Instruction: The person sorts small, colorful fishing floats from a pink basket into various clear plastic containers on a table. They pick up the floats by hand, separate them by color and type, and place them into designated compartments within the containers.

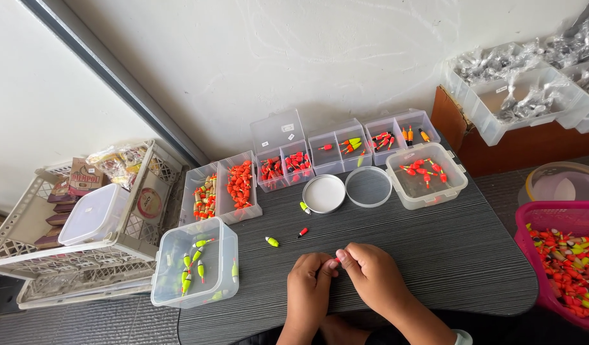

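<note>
1. Nearest the camera, the left hand (309, 279) and right hand (371, 271) meet at the near edge of the dark table (448, 255), fingertips pinched together on a tiny pale piece (334, 262); it is too small to say exactly what it is.
2. At the far left stands a white crate (26, 236) holding a lidded tub (93, 214) and packets.
3. At the near left corner of the table, a clear box (195, 262) holds yellow-green fishing floats.
4. Just beyond the hands lie three loose floats: a yellow-green float (272, 241), a small red float (302, 232) and another yellow one (304, 207) farther off.
5. Along the wall runs a row of clear compartment boxes (307, 153) with red and orange floats, two round lids (345, 190) in front of them.
6. Farther right, a clear tub (426, 176) holds a few red floats; a pink basket (563, 262) at the right edge is heaped with mixed ones.
7. Judging by the pinch, a small part is being fitted or sorted; any next move calls for a fine fingertip grip on the piece.
</note>
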